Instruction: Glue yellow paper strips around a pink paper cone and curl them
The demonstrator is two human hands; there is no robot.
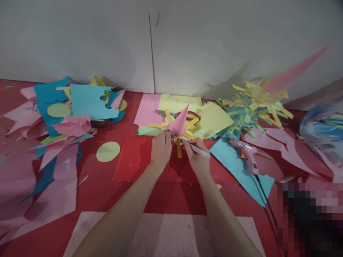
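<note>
A pink paper cone stands upright with orange-yellow paper strips radiating from its base. My left hand is closed on the near left side of the cone's base. In my right hand is a whitish pen, its tip end pointing at the strips by the base. Behind the cone, scissors with red handles lie partly hidden on yellow paper. Under my hands is a red sheet.
Paper scraps pile up at left, near a pale yellow circle. On the right, a pink glue gun with a black cord lies on blue paper. Behind it stands a larger pink cone with fringed strips. A white wall rises behind.
</note>
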